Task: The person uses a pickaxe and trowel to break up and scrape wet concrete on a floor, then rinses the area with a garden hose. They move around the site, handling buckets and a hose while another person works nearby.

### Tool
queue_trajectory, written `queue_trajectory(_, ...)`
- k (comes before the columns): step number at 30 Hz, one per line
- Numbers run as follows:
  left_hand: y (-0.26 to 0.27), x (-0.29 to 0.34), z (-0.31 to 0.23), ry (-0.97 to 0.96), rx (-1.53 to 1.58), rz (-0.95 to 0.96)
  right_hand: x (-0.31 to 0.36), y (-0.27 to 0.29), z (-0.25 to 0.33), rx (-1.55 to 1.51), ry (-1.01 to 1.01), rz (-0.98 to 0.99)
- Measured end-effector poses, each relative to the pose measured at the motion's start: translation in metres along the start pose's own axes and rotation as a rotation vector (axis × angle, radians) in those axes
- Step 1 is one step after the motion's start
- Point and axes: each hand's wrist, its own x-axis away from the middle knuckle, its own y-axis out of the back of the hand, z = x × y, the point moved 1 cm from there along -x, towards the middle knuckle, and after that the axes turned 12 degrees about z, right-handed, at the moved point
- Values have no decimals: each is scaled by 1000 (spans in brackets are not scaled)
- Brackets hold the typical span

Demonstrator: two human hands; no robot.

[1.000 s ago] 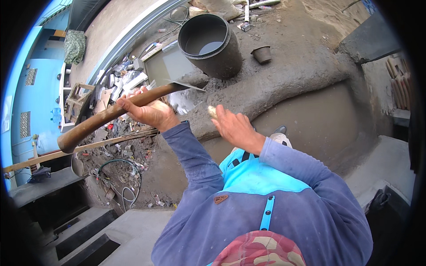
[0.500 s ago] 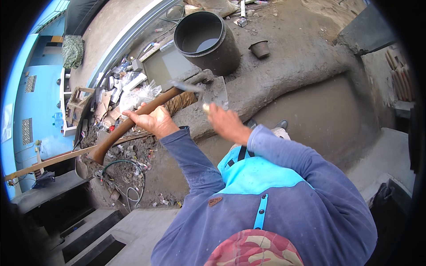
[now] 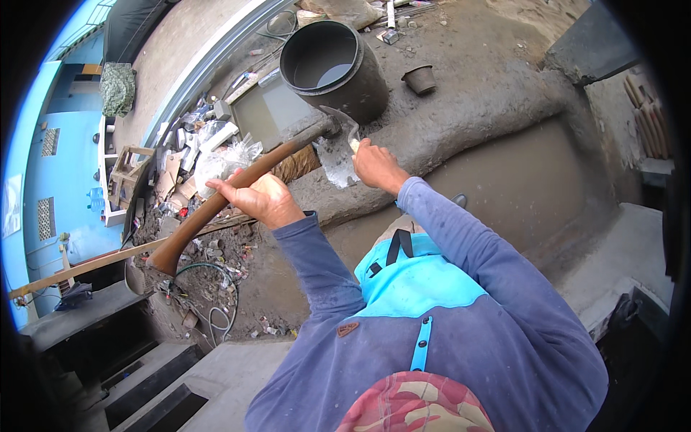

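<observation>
My left hand (image 3: 265,200) supports the brown wooden handle (image 3: 209,214) of a long hoe from below, its thumb laid against the wood. Mud coats the far part of the handle, and a wet, shiny grey blade (image 3: 338,167) hangs at that end. In my right hand (image 3: 380,167) is a small trowel (image 3: 352,132), gripped by its pale handle. The trowel's narrow metal blade points up and left, close to the hoe's muddy head; whether they touch I cannot tell. The handle's flared near end reaches to the lower left.
A large dark bucket (image 3: 317,65) of grey liquid stands beyond the hoe head, with a small pail (image 3: 419,80) to its right. A muddy rim (image 3: 461,133) borders a pit of murky water (image 3: 511,187). Rubbish (image 3: 216,144) and a hose (image 3: 230,288) lie at left.
My right hand with the trowel has moved up and slightly right, and its blade no longer lies across the handle. The left hand has shifted slightly right, still holding the hoe.
</observation>
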Motion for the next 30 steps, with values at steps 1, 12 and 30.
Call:
queue_trajectory(1, -4, 3, 1, -3, -21, 14, -1, 1, -2, 17, 34, -73)
queue_trajectory(12, 24, -3, -7, 57, -16, 52, 59, 62, -118, -982, -276, 249)
queue_trajectory(30, 246, -8, 157, 421, 591, -353, 153, 60, -156, -452, 114, 30)
